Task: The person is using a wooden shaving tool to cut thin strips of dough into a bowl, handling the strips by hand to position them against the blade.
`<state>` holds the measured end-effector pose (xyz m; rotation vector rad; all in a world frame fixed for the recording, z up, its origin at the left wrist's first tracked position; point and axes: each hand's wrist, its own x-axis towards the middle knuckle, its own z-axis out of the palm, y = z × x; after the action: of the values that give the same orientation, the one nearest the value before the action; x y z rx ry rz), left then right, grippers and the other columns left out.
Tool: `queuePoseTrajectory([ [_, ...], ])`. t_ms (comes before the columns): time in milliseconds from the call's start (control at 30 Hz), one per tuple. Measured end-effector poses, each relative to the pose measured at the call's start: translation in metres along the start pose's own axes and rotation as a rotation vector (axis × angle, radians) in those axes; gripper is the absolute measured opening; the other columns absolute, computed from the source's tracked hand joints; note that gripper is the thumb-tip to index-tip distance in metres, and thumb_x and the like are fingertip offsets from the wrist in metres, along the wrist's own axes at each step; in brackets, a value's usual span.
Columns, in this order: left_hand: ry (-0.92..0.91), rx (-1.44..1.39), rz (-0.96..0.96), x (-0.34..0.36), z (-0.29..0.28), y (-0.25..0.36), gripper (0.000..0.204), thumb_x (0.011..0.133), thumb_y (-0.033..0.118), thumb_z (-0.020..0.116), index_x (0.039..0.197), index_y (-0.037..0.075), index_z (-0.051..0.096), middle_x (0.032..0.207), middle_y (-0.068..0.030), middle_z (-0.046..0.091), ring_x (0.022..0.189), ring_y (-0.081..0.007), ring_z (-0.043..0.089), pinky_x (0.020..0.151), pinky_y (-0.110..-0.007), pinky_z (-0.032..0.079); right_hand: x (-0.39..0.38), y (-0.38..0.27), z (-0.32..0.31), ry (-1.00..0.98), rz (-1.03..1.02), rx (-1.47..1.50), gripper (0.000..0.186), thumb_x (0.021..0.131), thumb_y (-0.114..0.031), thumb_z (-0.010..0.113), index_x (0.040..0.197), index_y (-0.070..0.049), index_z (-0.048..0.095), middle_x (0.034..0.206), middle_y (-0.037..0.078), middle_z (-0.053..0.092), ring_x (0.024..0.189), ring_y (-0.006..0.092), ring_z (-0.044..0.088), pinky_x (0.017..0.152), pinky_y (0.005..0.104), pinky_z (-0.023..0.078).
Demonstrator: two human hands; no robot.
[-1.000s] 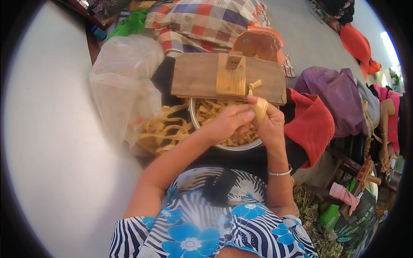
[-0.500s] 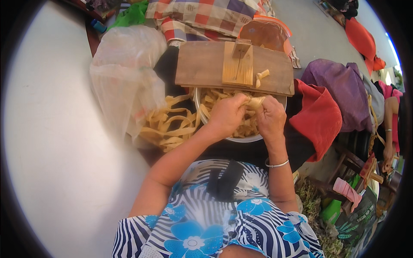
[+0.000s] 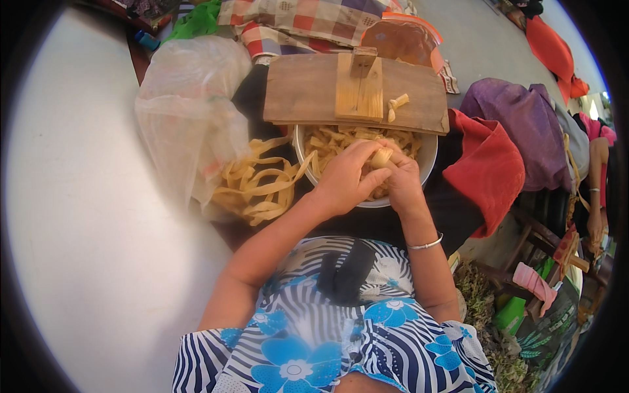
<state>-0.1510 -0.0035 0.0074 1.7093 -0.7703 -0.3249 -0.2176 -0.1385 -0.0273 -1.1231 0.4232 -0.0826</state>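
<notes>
Over a white bowl (image 3: pixel 430 169) filled with short tan pieces (image 3: pixel 334 139), my left hand (image 3: pixel 349 178) and my right hand (image 3: pixel 404 181) meet. Both are closed on a folded tan strip (image 3: pixel 381 156), pinched between thumbs and fingers. Most of the strip is hidden by the fingers. Across the bowl's far rim lies a wooden board (image 3: pixel 298 88) with a paler wooden block (image 3: pixel 360 92) on it. A small knotted strip (image 3: pixel 396 107) rests on the board, right of that block. Long loose tan strips (image 3: pixel 262 187) lie left of the bowl.
A translucent plastic bag (image 3: pixel 190 105) stands on the left beside the loose strips. Right of the bowl are a red cloth (image 3: pixel 488 170) and a purple cloth bundle (image 3: pixel 501 131). Checked fabric (image 3: pixel 295 26) lies behind the board. Another person's arm (image 3: pixel 595 183) shows at the far right.
My hands have drawn closer together and turned around the strip. It was stretched between both fists before, and now sits bunched at the fingertips. The board appears slightly higher in view.
</notes>
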Motion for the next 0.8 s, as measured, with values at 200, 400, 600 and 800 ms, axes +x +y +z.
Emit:
queuePoseTrajectory([
  [200, -0.092, 0.188, -0.216, 0.024, -0.001, -0.01, 0.024, 0.092, 0.023, 0.056, 0.1, 0.0, 0.056, 0.081, -0.0144, 0.06, 0.071, -0.0254, 0.058, 0.066, -0.039, 0.048, -0.003, -0.016, 0.008, 0.221, -0.575, -0.805, 0.011, 0.081, -0.001, 0.061, 0.089, 0.004, 0.068, 0.117, 0.014, 0.058, 0.106, 0.0258, 0.055, 0.091, 0.0332, 0.044],
  [400, -0.165, -0.727, -0.787, 0.0, -0.002, -0.005, 0.024, 0.1, 0.026, 0.049, 0.09, 0.005, 0.059, 0.067, 0.0003, 0.052, 0.058, -0.0044, 0.046, 0.043, -0.017, 0.031, 0.005, -0.027, 0.01, 0.313, -0.561, -0.597, 0.007, 0.083, 0.001, 0.063, 0.088, 0.005, 0.067, 0.115, 0.01, 0.057, 0.102, 0.0187, 0.055, 0.088, 0.0277, 0.043],
  [600, -0.095, 0.204, -0.135, -0.025, -0.027, -0.017, 0.016, 0.094, 0.018, 0.056, 0.09, 0.003, 0.06, 0.071, -0.0086, 0.058, 0.061, -0.024, 0.056, 0.053, -0.033, 0.042, 0.009, -0.024, -0.009, 0.207, -0.331, -0.237, 0.022, 0.091, -0.01, 0.061, 0.108, 0.003, 0.064, 0.124, 0.007, 0.056, 0.105, 0.0141, 0.053, 0.09, 0.0258, 0.043],
  [800, -0.084, 0.58, 0.137, 0.007, -0.044, -0.006, 0.012, 0.088, 0.016, 0.061, 0.087, 0.005, 0.059, 0.078, -0.0127, 0.061, 0.075, -0.0357, 0.06, 0.061, -0.042, 0.047, 0.019, -0.073, 0.0, -0.067, -0.34, -0.667, 0.029, 0.091, -0.015, 0.062, 0.114, 0.003, 0.063, 0.106, 0.007, 0.065, 0.091, 0.0129, 0.061, 0.08, 0.0271, 0.049],
])
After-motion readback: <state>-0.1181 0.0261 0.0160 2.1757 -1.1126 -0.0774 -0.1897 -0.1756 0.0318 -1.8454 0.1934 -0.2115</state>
